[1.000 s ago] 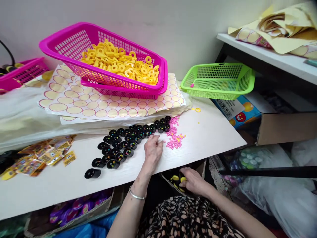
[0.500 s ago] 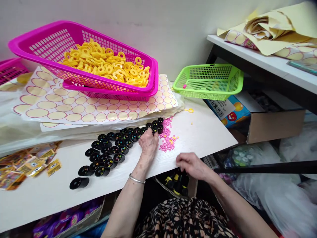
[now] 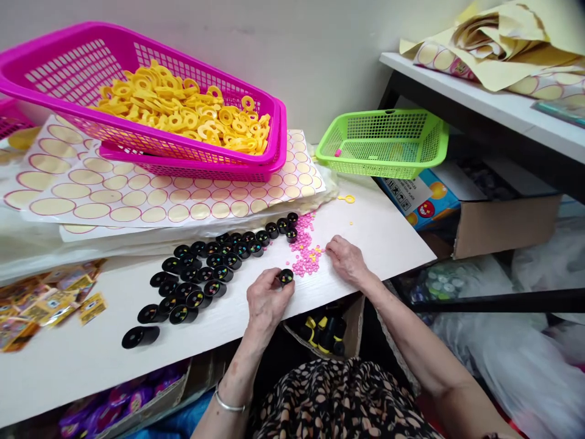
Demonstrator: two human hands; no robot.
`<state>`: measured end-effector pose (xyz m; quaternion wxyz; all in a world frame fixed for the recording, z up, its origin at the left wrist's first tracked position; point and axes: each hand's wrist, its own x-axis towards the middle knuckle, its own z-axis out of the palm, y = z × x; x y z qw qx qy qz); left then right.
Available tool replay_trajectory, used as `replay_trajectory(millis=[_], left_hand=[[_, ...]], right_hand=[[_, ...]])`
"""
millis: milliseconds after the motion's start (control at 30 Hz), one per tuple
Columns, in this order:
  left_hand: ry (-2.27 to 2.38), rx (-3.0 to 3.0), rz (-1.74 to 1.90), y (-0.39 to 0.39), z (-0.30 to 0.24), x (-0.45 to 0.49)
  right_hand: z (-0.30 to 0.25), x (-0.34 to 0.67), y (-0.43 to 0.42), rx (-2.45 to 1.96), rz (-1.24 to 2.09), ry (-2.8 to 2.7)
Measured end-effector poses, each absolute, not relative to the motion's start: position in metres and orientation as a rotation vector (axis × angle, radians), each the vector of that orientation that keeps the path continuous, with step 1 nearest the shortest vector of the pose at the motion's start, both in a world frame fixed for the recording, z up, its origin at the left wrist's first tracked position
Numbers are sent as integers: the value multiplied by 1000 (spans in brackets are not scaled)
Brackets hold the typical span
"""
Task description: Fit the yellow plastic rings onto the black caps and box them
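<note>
My left hand (image 3: 269,299) grips a small black cup (image 3: 286,277) near the table's front edge, thumb and fingers around its sides. Coloured bits show inside the cup. My right hand (image 3: 346,259) is at the right side of a scatter of small round pink pieces (image 3: 302,244) with some yellow ones among them. Its fingertips are pinched together; whether a piece is between them I cannot make out. To the left stand several more black cups (image 3: 195,299) in slanting rows, many with coloured bits in them.
Magenta baskets (image 3: 275,137) with yellow ring-ended pieces (image 3: 183,113) sit on sheets of round stickers (image 3: 201,211). Behind right is a green basket (image 3: 384,167). Shiny packets (image 3: 50,302) lie at left. Below the front edge is a box of black and yellow parts (image 3: 326,332).
My left hand has lifted a black cup from the rows' far right end and brought it towards me. My right hand has moved from the front edge up to the pink pieces.
</note>
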<state>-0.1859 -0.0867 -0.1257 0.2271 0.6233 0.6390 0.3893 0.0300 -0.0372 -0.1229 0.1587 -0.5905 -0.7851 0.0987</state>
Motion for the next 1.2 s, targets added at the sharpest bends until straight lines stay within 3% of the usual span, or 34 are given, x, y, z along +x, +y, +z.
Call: replay_trajectory(millis=[267,567,1067,1200], left_hand=[[1548,1622,1177,-97,-134,-179],[1443,1597,1258,-99,-138,-179],[1363,1710,1217,-99,-145,-182],[1378,1762,1136,-99,-145,-182]], right_hand=[[-104,30,-36,-2074,562,-2278],[-108,29,-22,-2177,502,-2218],[-120,33,-43,-1843,395,-2134],[-108,9,-59,-1524,555,-2105]])
